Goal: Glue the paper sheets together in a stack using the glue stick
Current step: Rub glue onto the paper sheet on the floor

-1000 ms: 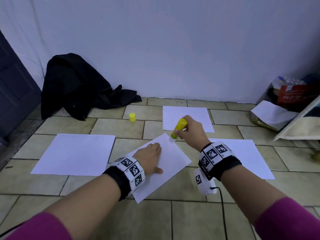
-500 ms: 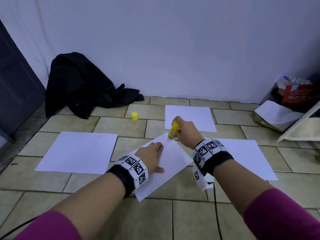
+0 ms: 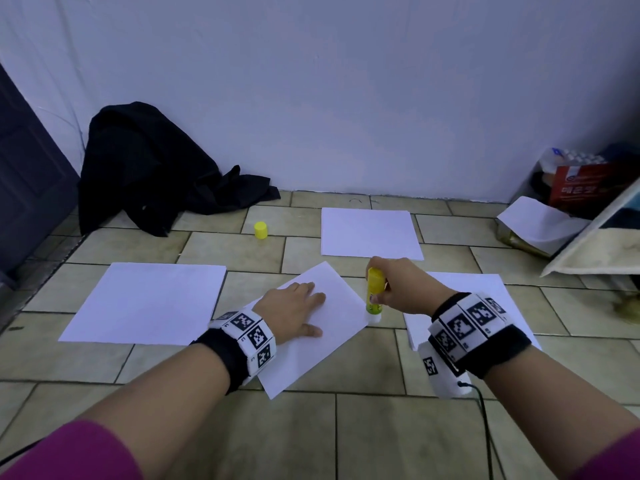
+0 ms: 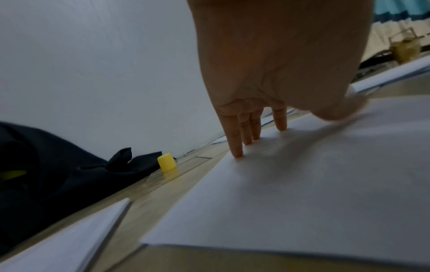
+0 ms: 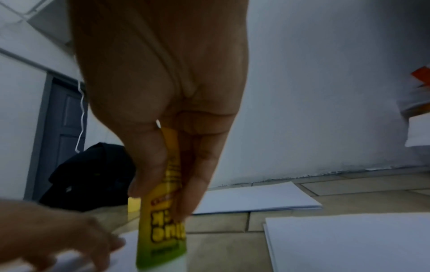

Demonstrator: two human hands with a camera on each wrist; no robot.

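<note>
A white sheet (image 3: 332, 317) lies skewed on the tiled floor in front of me. My left hand (image 3: 294, 311) rests flat on it, fingers straight (image 4: 237, 139). My right hand (image 3: 403, 289) grips a yellow glue stick (image 3: 375, 291) upright, white tip down at the sheet's right corner. The right wrist view shows the thumb and fingers wrapped round the glue stick (image 5: 163, 224). Three more white sheets lie around: one at the left (image 3: 149, 301), one at the back (image 3: 369, 232), one at the right (image 3: 485, 289). The yellow cap (image 3: 260, 230) stands apart on a tile.
A black cloth heap (image 3: 152, 168) lies against the wall at the back left, beside a dark door (image 3: 24, 174). Boxes, a bag and loose paper (image 3: 568, 209) crowd the back right corner. A cable (image 3: 485, 420) trails from my right wrist.
My right hand has carried the glue stick from the sheet's far top corner down along its right edge to the right corner. The left hand has stayed pressed on the sheet.
</note>
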